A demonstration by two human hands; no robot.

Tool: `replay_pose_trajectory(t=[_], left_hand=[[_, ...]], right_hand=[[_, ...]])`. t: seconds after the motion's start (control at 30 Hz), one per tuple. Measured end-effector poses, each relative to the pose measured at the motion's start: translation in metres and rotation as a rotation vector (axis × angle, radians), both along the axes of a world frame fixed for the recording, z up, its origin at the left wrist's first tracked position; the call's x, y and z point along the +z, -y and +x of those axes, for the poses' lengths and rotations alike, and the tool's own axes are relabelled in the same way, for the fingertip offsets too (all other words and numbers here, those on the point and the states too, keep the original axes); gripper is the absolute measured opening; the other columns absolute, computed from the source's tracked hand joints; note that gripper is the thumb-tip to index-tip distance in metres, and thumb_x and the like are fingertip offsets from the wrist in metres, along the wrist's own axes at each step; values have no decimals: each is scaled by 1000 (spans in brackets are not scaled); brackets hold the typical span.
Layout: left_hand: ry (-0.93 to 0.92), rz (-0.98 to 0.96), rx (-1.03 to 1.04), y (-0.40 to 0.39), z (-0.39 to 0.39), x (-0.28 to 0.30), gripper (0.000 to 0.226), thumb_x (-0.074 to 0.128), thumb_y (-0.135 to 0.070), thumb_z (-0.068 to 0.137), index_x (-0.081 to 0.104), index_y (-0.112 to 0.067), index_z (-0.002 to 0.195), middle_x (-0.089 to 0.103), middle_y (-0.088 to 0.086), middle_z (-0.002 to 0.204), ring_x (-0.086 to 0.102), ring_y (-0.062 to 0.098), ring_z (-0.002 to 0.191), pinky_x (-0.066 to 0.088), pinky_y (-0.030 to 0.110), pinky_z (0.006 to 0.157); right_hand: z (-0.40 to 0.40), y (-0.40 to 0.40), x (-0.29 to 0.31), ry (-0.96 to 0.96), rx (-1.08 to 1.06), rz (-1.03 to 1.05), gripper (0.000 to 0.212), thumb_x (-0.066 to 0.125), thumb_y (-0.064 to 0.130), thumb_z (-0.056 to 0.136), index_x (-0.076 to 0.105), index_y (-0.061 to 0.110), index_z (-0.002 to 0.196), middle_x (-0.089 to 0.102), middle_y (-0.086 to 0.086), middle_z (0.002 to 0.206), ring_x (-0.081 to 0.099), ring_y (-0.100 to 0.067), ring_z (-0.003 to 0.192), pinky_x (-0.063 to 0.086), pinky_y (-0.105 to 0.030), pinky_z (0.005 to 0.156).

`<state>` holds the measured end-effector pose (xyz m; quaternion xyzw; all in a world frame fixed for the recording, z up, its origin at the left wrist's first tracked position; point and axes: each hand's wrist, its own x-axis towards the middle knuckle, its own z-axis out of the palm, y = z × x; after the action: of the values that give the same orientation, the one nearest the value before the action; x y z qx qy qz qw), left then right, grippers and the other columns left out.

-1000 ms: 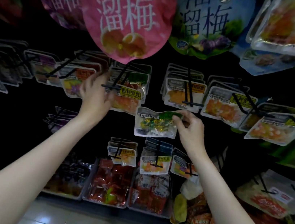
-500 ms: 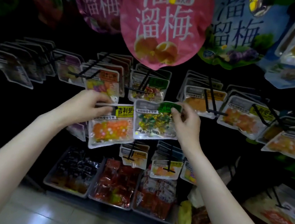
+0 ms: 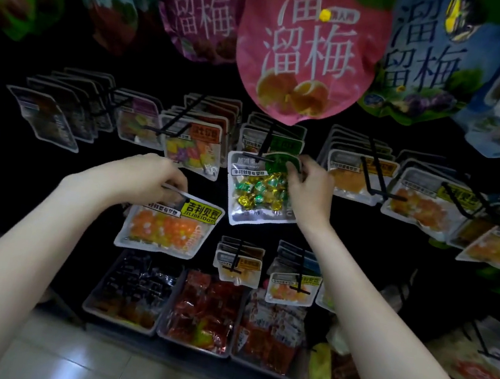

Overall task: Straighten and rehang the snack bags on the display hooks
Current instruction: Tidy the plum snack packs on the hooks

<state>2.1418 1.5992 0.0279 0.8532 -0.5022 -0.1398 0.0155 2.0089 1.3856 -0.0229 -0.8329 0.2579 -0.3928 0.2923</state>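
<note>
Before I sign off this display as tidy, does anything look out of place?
Yes. The orange candy bag is off its hook, tilted, held by the left hand. The green candy bag sits crooked at the hook tip, pinched by the right hand.

A dim shop aisle, seen from above and facing a black display wall that swallows most of the light. Pale glossy floor tiles at the bottom catch a soft reflection. Grey plastic bins line the foot of the display.
</note>
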Motion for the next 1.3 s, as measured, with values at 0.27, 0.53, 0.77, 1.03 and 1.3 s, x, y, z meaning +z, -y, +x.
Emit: replay_pose_trajectory(t=[0.27,0.53,0.77,1.03,1.3], left_hand=[[-21,-36,-49,0,0,9,9,57,-25,92,65,-27,89,65,-6,96,57,14,88,48,35,82],[44,-376,-217,34,-18,-13,13,61,-22,88,70,-16,95,44,3,137,42,19,123,37,32,98],[-58,-349,-205,70,-25,-35,16,57,-19,91,66,-6,96,13,12,155,9,23,144,16,31,114],[-72,-369,-233,79,-26,-57,12,55,-19,92,65,-12,92,13,8,156,16,25,143,25,35,112],[-205,-519,-154,92,-49,-72,13,53,-19,93,64,-13,94,41,5,137,43,22,126,40,34,98]], right_hand=[[-4,-2,-1,-3,-43,-380,19,53,15,94,67,4,102,69,-10,75,64,-26,62,41,-28,53],[-5,-10,-2,-123,52,-230,29,50,9,95,54,5,123,57,-6,67,49,-12,53,34,-26,47],[12,2,-3,-261,-44,-123,26,50,14,96,49,7,121,58,-6,77,57,-21,65,32,-28,48],[-42,34,-40,-121,-246,425,35,51,8,94,45,8,128,62,-8,104,64,-25,96,53,-37,88],[-73,98,-28,43,-254,296,65,60,14,90,25,12,144,32,-4,148,29,-18,135,25,-11,100]])
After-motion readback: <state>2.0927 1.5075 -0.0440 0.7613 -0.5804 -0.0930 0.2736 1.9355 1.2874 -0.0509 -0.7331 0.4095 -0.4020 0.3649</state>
